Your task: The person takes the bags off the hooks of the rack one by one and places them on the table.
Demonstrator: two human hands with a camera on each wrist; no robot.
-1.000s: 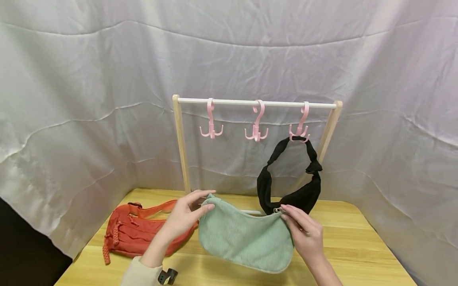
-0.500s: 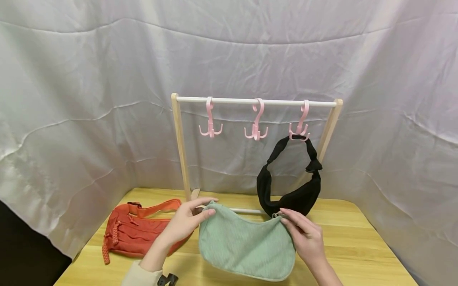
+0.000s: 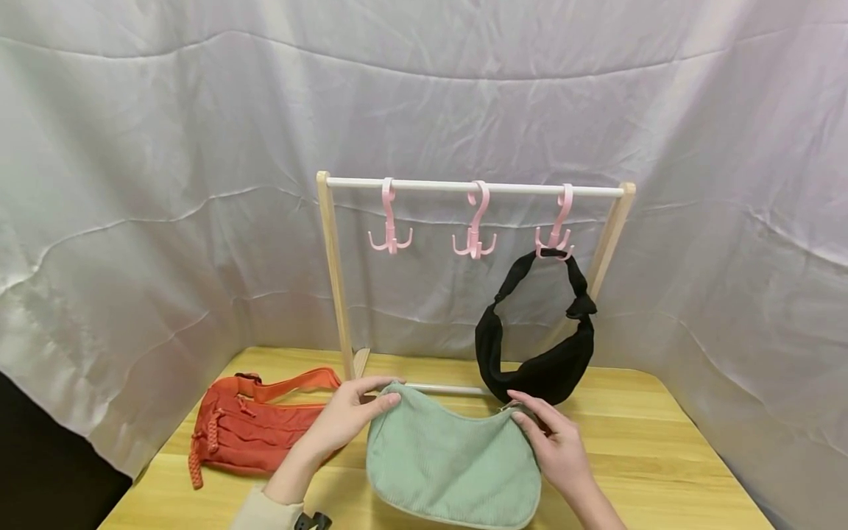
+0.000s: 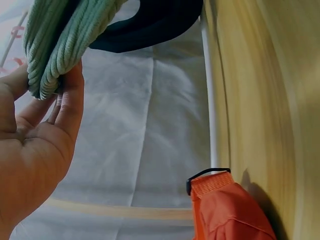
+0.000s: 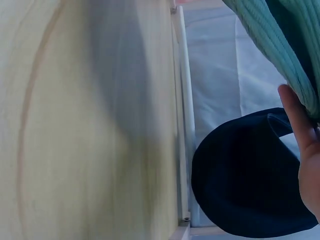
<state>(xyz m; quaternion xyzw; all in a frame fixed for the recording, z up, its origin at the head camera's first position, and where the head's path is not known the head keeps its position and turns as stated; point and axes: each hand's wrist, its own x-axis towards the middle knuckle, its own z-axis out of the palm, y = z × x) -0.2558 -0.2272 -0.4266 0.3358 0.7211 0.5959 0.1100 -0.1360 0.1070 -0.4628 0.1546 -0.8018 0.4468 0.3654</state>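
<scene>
A pale green corduroy shoulder bag (image 3: pixel 457 464) hangs between both hands above the table. My left hand (image 3: pixel 344 416) pinches its upper left corner, thumb on the near face. At the upper right corner, near a metal fitting, my right hand (image 3: pixel 555 442) grips the bag the same way. In the left wrist view, the bag's ribbed fabric (image 4: pixel 65 47) is folded between thumb and fingers. The right wrist view shows one finger (image 5: pixel 296 117) along the cloth, the rest of that grip being cut off. The bag's strap is not visible.
Behind the bag stands a wooden rack with a white rail (image 3: pixel 430 185) and three pink hooks (image 3: pixel 473 239). A black bag (image 3: pixel 546 372) hangs from the right hook. On the wooden table (image 3: pixel 662 456), a red-orange waist bag (image 3: pixel 255 434) lies left. Grey curtains (image 3: pixel 424 110) surround everything.
Both hands have lowered the green bag toward the table's front edge. The right hand has shifted slightly left, and the rack's lower bar shows more. The black and red-orange bags stay put.
</scene>
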